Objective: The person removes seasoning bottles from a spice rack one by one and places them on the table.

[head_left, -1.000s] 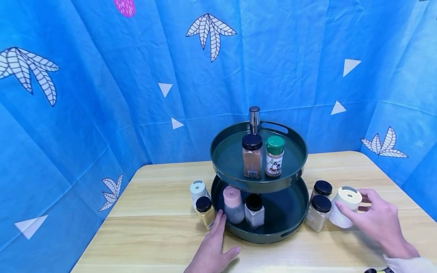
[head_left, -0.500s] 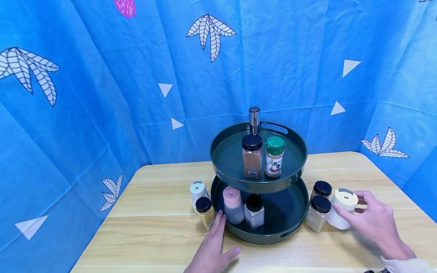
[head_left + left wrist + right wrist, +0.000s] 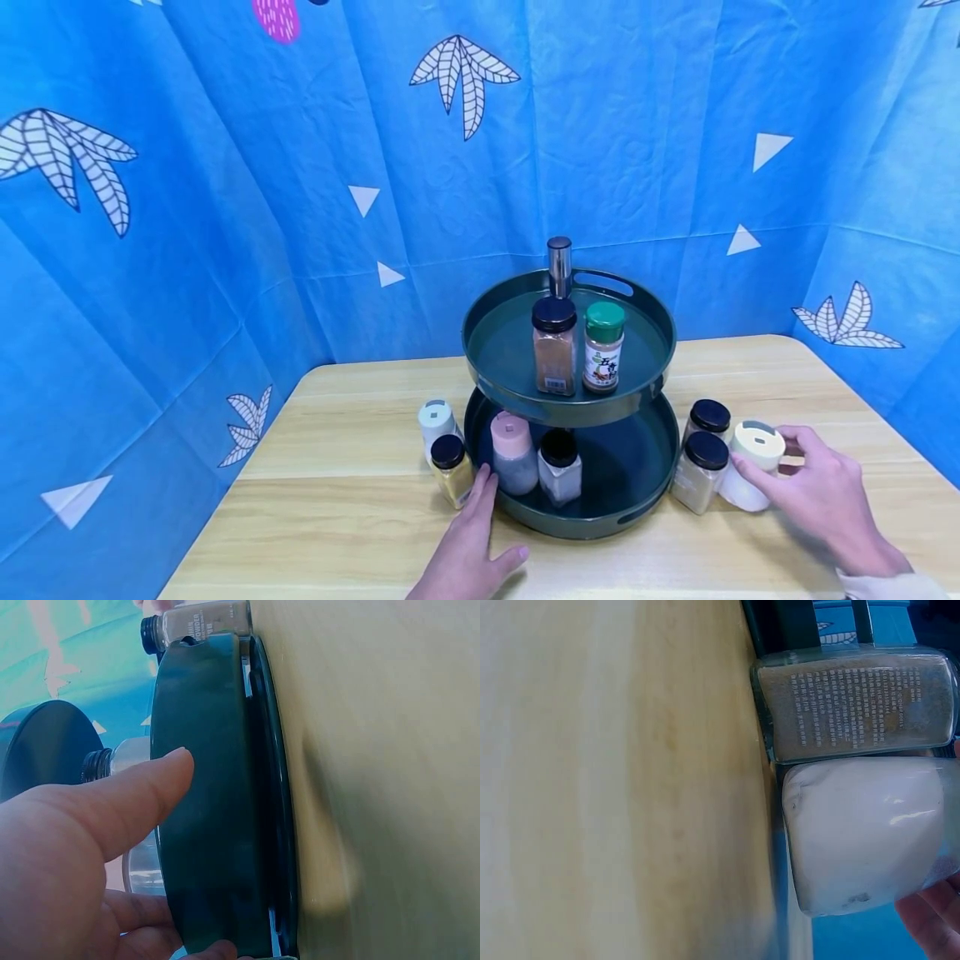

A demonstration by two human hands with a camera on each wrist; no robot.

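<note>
My right hand [image 3: 821, 492] holds a seasoning jar with a cream lid [image 3: 757, 444] between thumb and fingers. White contents [image 3: 862, 832] fill its clear body, and in the right wrist view it stands right beside a square black-lidded spice jar [image 3: 855, 705]. My left hand [image 3: 468, 533] rests its extended fingers at the rim of the lower tray of a dark green two-tier rack [image 3: 585, 523], thumb spread away. Inside that tray stand a pink-lidded jar [image 3: 513, 458] and a black-lidded jar [image 3: 559, 479] with pale contents.
On the upper tray [image 3: 495, 333] are a black-lidded brown spice jar [image 3: 554, 350] and a green-capped bottle [image 3: 603, 350]. Left of the rack stand a pale-lidded jar [image 3: 437, 421] and a black-lidded yellow spice jar [image 3: 452, 475]. Another black-lidded jar [image 3: 708, 417] is at the right. Blue curtains [image 3: 480, 183] enclose the table.
My right hand has brought the cream-lidded jar slightly left and lower, closer to the black-lidded jar beside it. The left hand stays at the tray rim.
</note>
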